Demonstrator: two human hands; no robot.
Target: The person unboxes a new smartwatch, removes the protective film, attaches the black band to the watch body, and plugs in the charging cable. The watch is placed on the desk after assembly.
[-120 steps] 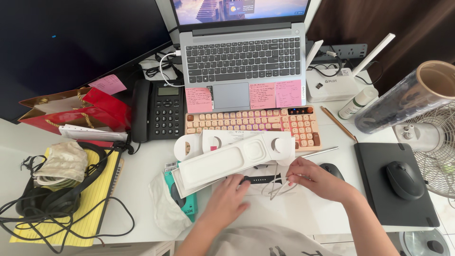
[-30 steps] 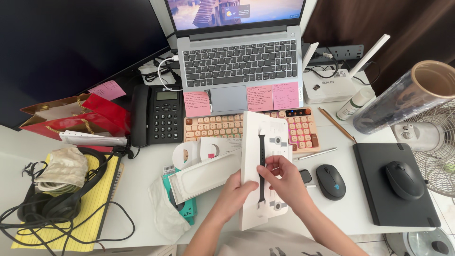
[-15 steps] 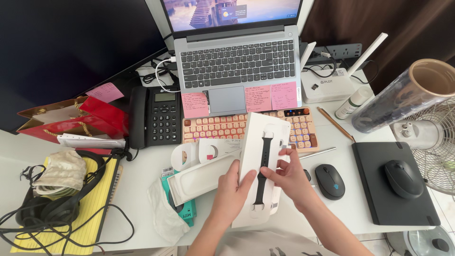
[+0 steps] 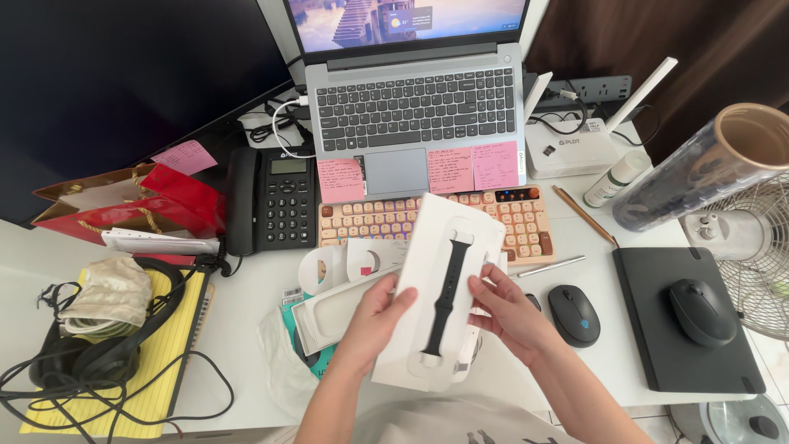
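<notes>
Left hand (image 4: 371,316) curled around the left edge of a white card tray (image 4: 419,271), thumb on top. Right hand (image 4: 503,312) half closed on the tray's right edge, fingertips on its face. Black watch strap (image 4: 444,289) seated in the tray, lower centre of frame, above the table (image 4: 246,304), before the peach keyboard (image 4: 370,215).

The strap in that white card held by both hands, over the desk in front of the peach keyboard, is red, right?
Not quite: the strap is black, not red, as the head view shows. The rest holds: it sits in the white card, which the left hand and right hand hold over the desk in front of the peach keyboard.
</notes>
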